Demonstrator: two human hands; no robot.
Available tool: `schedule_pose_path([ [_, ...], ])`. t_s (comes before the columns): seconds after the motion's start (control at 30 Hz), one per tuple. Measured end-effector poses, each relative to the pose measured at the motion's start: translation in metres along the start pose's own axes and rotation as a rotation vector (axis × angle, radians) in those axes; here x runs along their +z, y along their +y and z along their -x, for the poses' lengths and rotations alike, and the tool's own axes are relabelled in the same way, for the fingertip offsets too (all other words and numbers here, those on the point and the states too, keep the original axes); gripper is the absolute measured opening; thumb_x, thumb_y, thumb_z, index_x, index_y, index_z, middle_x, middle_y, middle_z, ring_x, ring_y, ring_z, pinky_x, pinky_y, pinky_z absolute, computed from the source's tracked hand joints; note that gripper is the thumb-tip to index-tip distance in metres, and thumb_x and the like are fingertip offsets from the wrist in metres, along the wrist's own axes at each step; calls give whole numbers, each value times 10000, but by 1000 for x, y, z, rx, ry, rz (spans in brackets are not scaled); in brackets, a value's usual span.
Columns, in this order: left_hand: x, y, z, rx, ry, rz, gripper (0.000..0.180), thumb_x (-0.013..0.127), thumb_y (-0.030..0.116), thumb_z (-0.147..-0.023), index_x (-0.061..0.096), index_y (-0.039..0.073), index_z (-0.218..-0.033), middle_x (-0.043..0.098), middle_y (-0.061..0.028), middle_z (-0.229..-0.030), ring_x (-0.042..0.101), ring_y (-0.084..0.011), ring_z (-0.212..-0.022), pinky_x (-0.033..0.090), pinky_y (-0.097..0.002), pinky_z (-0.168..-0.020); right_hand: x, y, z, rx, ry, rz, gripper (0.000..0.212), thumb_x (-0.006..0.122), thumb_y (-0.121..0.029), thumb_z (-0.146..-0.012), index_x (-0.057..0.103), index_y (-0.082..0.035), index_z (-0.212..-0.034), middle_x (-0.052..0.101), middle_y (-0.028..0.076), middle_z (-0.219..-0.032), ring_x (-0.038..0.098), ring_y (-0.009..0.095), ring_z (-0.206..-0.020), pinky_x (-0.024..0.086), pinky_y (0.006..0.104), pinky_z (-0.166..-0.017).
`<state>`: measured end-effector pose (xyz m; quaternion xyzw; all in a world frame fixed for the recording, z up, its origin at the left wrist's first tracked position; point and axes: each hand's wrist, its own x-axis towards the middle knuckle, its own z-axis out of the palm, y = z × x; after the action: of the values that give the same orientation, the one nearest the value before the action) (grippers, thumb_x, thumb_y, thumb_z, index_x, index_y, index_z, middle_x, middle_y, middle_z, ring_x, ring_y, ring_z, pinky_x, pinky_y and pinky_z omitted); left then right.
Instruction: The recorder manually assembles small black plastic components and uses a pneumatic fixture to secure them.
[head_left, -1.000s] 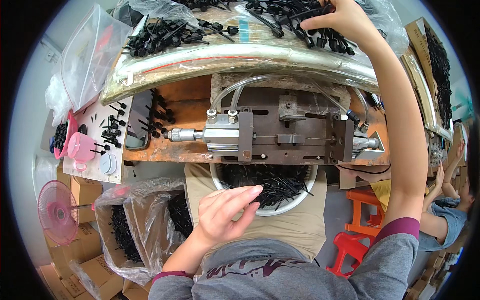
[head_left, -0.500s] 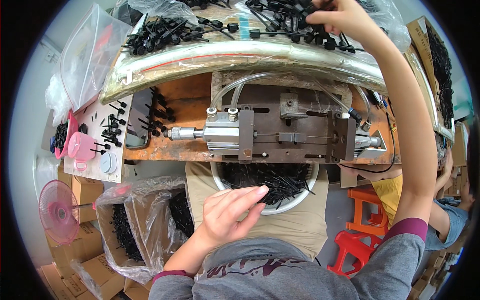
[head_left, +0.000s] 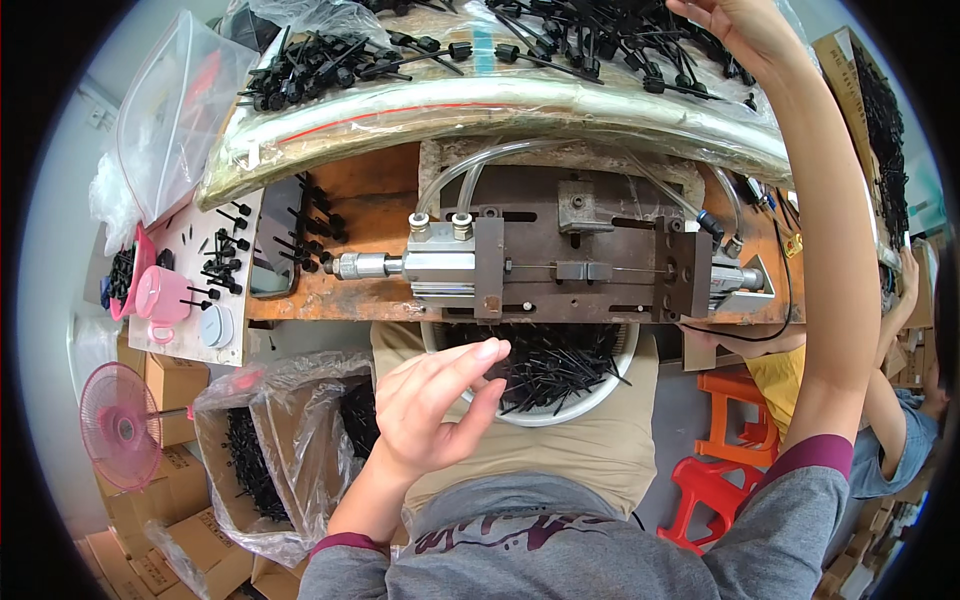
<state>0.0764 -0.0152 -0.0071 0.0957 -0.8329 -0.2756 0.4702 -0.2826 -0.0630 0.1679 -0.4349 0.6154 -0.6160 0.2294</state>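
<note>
A loose heap of black knobbed stems lies on the plastic-covered ledge at the top of the view, and a second heap of black stems sits farther left on it. The right hand is over the right end of the first heap, partly cut off by the upper edge; its fingers are parted, but I cannot tell whether its grip holds a stem. The left hand hovers over the lap, its grip showing a narrow gap between thumb and fingers, with nothing visible in it. Just beyond its fingertips, a white basin on the lap holds thin black pieces. Between basin and ledge, a dark metal fixture with silver cylinders at both ends stands on the orange desk; clear hoses run to it. Farther left are a pink mug and a pink fan; at lower right, a red stool.
</note>
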Motion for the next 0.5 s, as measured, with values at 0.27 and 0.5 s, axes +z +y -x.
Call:
schedule_pose_path([
  [0.27, 6, 0, -1, 24, -97, 1, 637, 733, -38, -747, 469, 10, -1325, 655, -225, -1144, 659, -190, -706, 537, -268, -637, 0, 7, 6, -27, -6, 307, 150, 705, -68, -874, 675, 20, -992, 671, 71, -832, 633, 122, -695, 524, 222, -643],
  [0.5, 6, 3, -3, 16, -116, 60, 624, 791, 117, -756, 503, 10, -1300, 650, -218, -1148, 668, -239, -813, 543, -306, -665, -27, 1, 0, -89, 70, 53, 167, 682, -83, -896, 648, 25, -1019, 652, 81, -865, 648, 133, -736, 545, 227, -659],
])
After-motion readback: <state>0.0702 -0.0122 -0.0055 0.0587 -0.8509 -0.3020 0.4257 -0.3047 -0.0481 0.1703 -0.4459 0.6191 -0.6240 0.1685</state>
